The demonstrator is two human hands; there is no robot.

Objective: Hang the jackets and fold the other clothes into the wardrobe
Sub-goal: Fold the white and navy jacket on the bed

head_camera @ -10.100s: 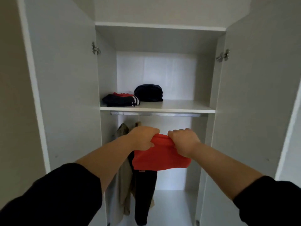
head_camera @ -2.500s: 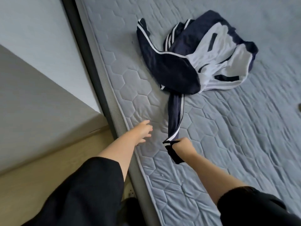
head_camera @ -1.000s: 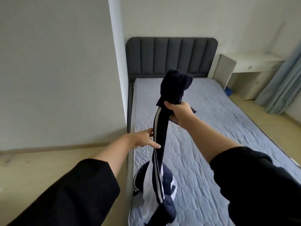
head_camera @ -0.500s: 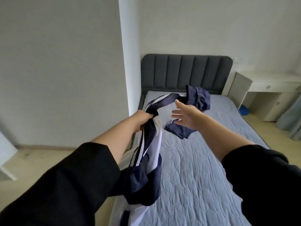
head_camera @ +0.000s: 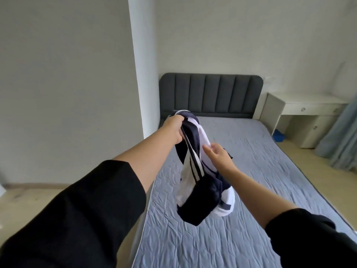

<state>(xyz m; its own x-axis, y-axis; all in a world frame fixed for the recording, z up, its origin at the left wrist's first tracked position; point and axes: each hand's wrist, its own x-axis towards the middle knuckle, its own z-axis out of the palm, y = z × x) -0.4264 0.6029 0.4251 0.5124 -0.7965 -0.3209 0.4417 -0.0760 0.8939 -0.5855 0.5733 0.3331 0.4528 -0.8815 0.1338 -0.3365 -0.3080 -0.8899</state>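
Left fingers (head_camera: 180,132) clutch the striped navy-and-white garment (head_camera: 201,192); right fingers (head_camera: 209,152) lie open beside it.

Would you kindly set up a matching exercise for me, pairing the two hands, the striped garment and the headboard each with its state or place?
Column one:
1. left hand
2. right hand
3. navy and white garment
4. headboard

Column two:
A. dark grey, upright at the wall
B. open, fingers by the white fabric
C. dangling over the mattress
D. gripping bunched cloth

Pairs: 1-D, 2-B, 3-C, 4-A.
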